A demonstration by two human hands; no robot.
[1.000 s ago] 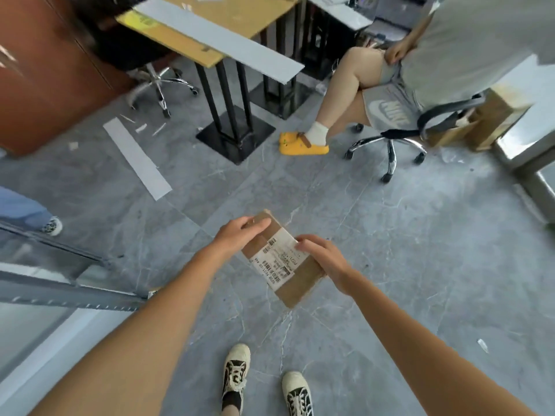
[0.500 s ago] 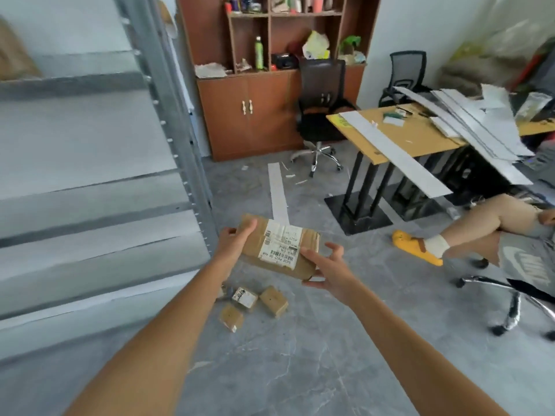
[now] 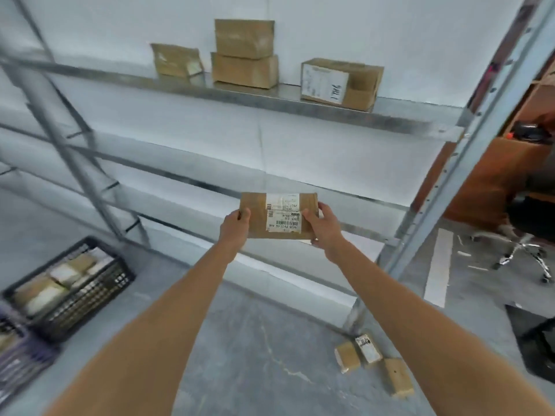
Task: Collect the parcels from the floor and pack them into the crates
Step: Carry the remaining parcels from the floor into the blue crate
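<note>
I am mid-carry: one parcel [image 3: 277,216] is held up in the air in front of the metal shelving [image 3: 300,103], not yet packed. My left hand [image 3: 233,226] grips the parcel's left end, fingers curled around that edge with the thumb on the top face. My right hand [image 3: 322,228] holds the right end the same way, thumb lying on the white shipping label, fingers wrapped underneath. The parcel sits level between both hands, label facing up.

I judge the step in hand to be transport toward a crate. The black crate [image 3: 99,291] stands on the floor well to the left of the parcel and lower, already holding several parcels. The next move calls for swinging left and down, then lowering the parcel into a free spot there.

Three small parcels [image 3: 372,360] remain on the floor, below and right of the held parcel, beside the shelving's upright.
</note>
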